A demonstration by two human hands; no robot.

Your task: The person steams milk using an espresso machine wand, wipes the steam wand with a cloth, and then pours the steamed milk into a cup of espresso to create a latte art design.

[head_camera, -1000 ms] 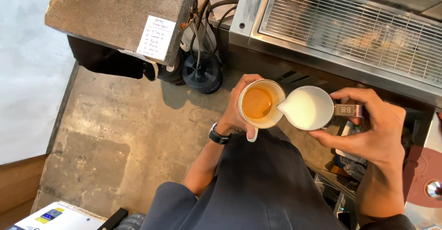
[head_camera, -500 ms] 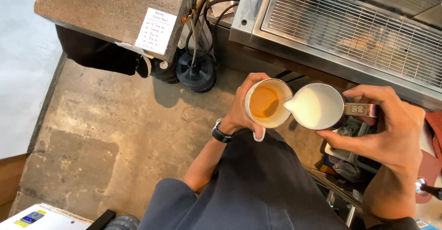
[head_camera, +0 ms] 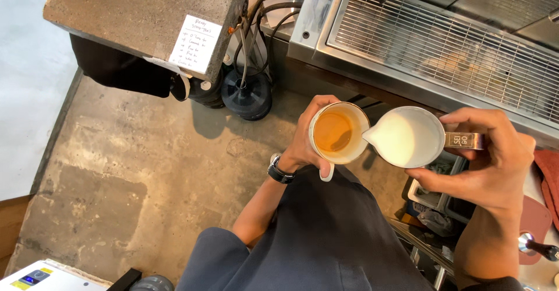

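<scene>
My left hand (head_camera: 307, 145) is wrapped around a white cup (head_camera: 339, 133) with brown coffee in it, held tilted over my lap. My right hand (head_camera: 495, 163) grips the handle of a steel milk pitcher (head_camera: 407, 136) full of white milk. The pitcher's spout rests at the cup's right rim. A black watch (head_camera: 279, 170) sits on my left wrist.
A steel espresso machine with a grated drip tray (head_camera: 442, 46) runs along the top right. A concrete counter (head_camera: 145, 11) with a white paper note (head_camera: 196, 43) stands top left, cables and a black round base (head_camera: 247, 96) beneath it. Red cloth (head_camera: 547, 180) lies at the right edge.
The cup and pitcher stay together, spout at the rim. The view has shifted slightly, and the coffee surface looks a little lighter and fuller.
</scene>
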